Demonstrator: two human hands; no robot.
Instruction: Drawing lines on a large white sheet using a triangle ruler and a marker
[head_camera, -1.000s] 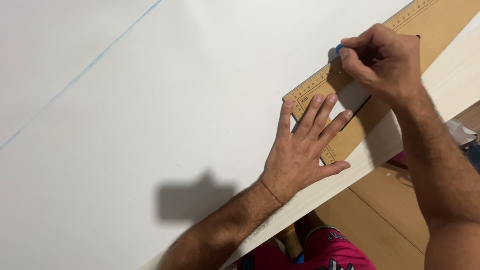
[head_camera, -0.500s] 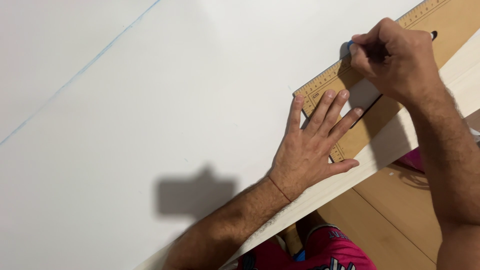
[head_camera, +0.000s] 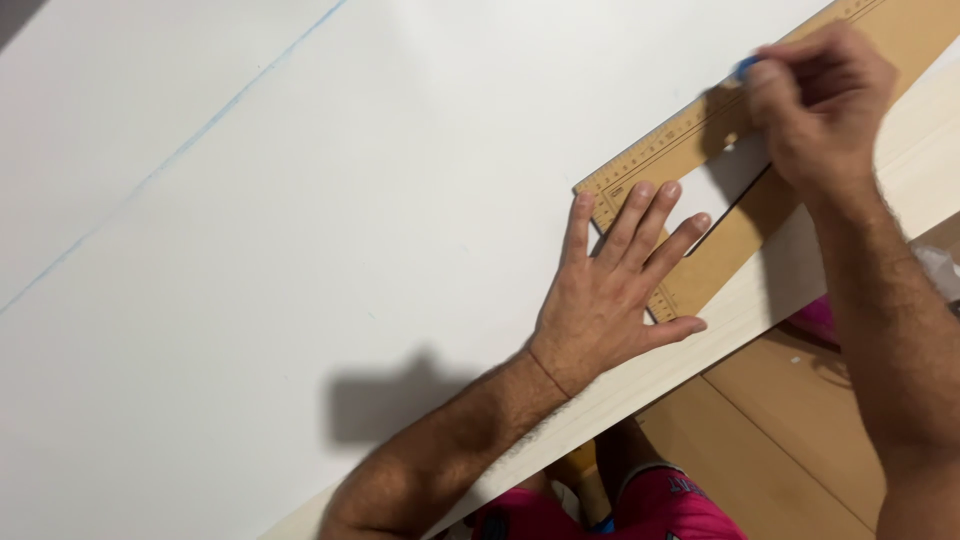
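My left hand (head_camera: 612, 290) lies flat with fingers spread, pressing down the near corner of a large wooden set square (head_camera: 700, 140) on a white sheet (head_camera: 350, 220). My right hand (head_camera: 820, 100) is closed around a small blue marking tool (head_camera: 745, 68), whose tip sits against the ruled outer edge of the set square, farther along to the upper right. The tool is mostly hidden inside my fist.
A faint blue line (head_camera: 190, 150) runs diagonally across the sheet at upper left. The pale table edge (head_camera: 700, 330) runs diagonally below my hands, with tan floor (head_camera: 790, 440) and pink shorts (head_camera: 670, 505) beyond it.
My right hand has slid with the blue tool along the ruled edge toward the upper right. My left hand has stayed pressed on the set square.
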